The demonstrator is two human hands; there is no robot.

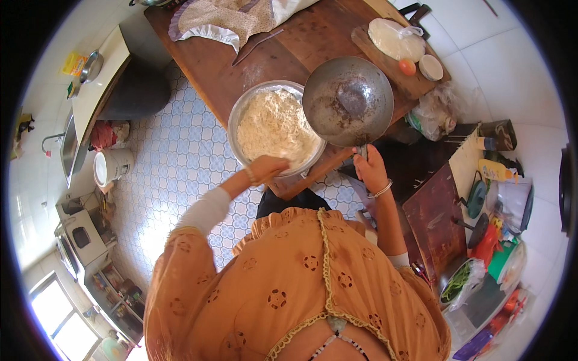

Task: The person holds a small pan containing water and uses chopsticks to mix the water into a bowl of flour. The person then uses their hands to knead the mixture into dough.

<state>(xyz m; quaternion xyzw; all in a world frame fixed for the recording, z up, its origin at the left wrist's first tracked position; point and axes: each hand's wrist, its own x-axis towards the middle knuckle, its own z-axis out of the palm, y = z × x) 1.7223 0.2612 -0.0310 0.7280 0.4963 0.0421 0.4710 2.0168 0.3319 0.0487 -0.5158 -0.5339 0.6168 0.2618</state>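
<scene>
My right hand (372, 170) grips the short handle of a worn metal wok (347, 99). The wok is tilted so that its inside shows, and it overlaps the right side of a large metal basin (233, 131). Inside the basin lies a pale, crumbly flour mixture (271, 122), with whiter dry flour towards the top. Over the basin's near rim reaches my left hand (270, 168), its fingertips blurred beside the mixture. Whether that hand holds anything is not clear.
The basin stands at the corner of a wooden table (271, 54). A cutting board (384, 63) bears a bag of dough-like material (395, 39), an orange-red round item (407, 67) and a small bowl (431, 67). A patterned cloth (226, 18) lies at the far side. Right is a cluttered counter (435, 216).
</scene>
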